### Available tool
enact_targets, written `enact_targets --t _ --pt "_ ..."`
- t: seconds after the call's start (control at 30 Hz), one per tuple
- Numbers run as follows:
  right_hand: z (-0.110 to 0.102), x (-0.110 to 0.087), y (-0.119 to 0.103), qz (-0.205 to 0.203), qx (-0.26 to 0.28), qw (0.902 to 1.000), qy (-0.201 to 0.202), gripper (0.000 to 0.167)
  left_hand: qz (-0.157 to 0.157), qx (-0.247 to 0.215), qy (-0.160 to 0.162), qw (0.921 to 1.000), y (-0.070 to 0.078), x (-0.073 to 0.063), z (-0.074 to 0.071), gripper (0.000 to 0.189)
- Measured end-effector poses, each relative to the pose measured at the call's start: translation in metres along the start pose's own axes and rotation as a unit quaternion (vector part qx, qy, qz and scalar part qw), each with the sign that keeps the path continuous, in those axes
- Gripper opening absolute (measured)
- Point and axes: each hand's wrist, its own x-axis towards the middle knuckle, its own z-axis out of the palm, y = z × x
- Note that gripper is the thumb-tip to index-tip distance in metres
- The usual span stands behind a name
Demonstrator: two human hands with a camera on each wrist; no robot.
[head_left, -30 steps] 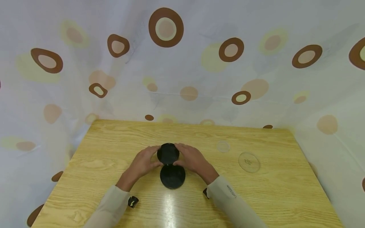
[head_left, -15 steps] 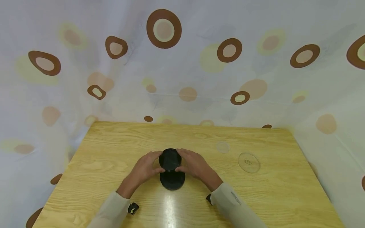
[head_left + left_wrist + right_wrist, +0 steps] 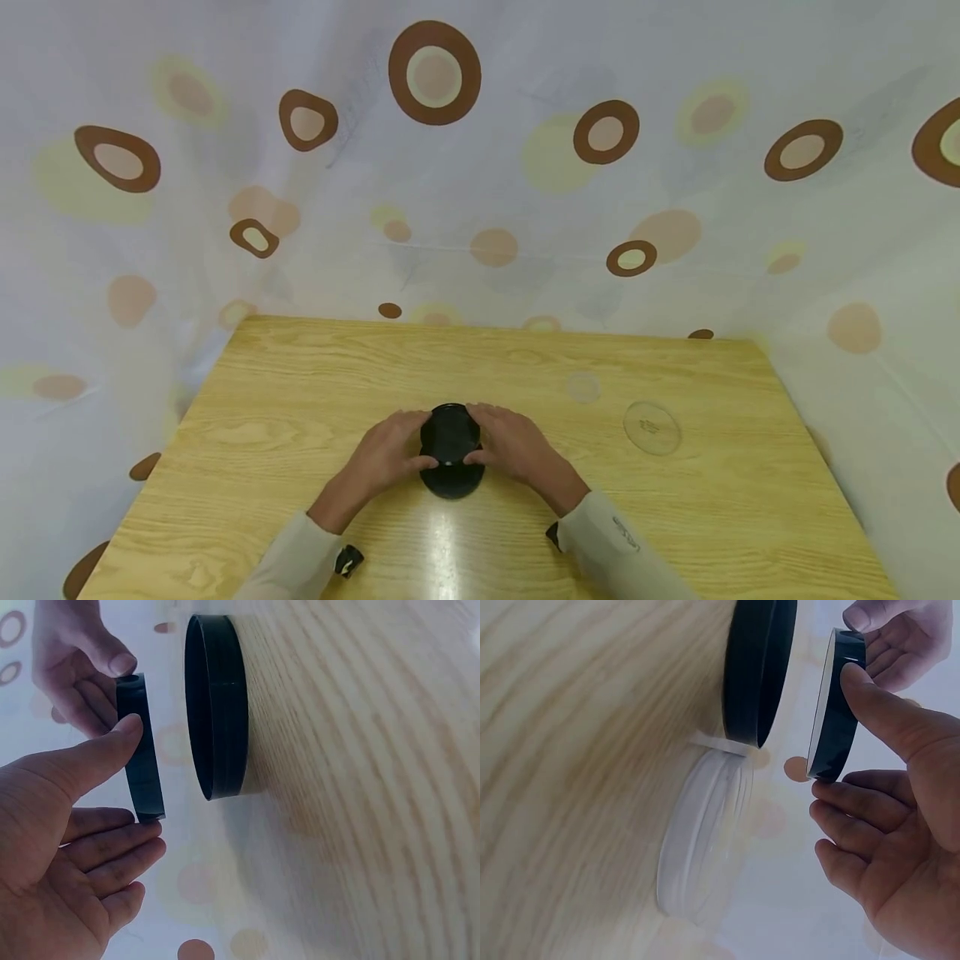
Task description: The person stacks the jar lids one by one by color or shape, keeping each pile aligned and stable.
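Observation:
My left hand (image 3: 390,450) and right hand (image 3: 512,442) hold a small black lid (image 3: 450,433) between them, each with a thumb at the near edge and fingers at the far edge. A pale underside shows on this lid (image 3: 826,705) in the right wrist view. Below it on the table lies a larger, shallow black round lid (image 3: 452,483), its hollow side up. Both wrist views show a gap between the held lid (image 3: 141,769) and the larger one (image 3: 229,712). From the head view, the small lid covers the larger one's far part.
To the right on the wooden table (image 3: 712,500) lie a large clear round dish (image 3: 652,428) with markings and a smaller clear disc (image 3: 583,387) farther back. A patterned curtain (image 3: 495,167) encloses the table's back and sides.
Both hands have brought the small black lid toward me, so it now overlaps much more of the larger black lid. The larger lid and clear pieces stay in place.

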Motion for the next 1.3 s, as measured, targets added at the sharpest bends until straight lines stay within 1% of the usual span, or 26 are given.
enact_targets --t 0.27,0.5,0.73,0.8,0.97,1.13,1.2,1.3 --pt "0.007 -0.003 0.0 -0.003 -0.013 0.9999 0.002 0.074 0.005 0.014 -0.001 0.9999 -0.001 -0.002 0.005 0.066" --pt "0.012 -0.006 0.002 -0.001 -0.005 1.0 -0.004 0.074 -0.003 0.021 -0.007 0.9998 0.0 -0.007 0.01 0.065" --pt "0.016 -0.009 0.003 -0.015 -0.014 0.9998 0.0 0.073 -0.001 0.019 0.002 0.9998 0.001 -0.012 0.012 0.065" --pt "0.017 -0.01 0.003 -0.017 -0.008 0.9998 0.0 0.073 0.003 0.026 0.005 0.9996 0.001 -0.013 0.013 0.065" --pt "0.018 -0.011 0.002 -0.01 -0.001 0.9999 -0.012 0.073 0.01 0.032 0.009 0.9994 0.0 -0.016 0.015 0.064" --pt "0.022 -0.013 0.003 -0.005 -0.011 0.9997 -0.02 0.073 0.01 0.023 -0.003 0.9997 0.0 -0.017 0.019 0.063" --pt "0.024 -0.013 0.003 -0.008 -0.013 0.9997 -0.018 0.073 0.01 0.03 -0.009 0.9995 0.0 -0.017 0.021 0.063" --pt "0.025 -0.014 0.004 -0.012 -0.012 0.9997 -0.015 0.072 0.013 0.041 -0.007 0.999 0.0 -0.017 0.022 0.064"
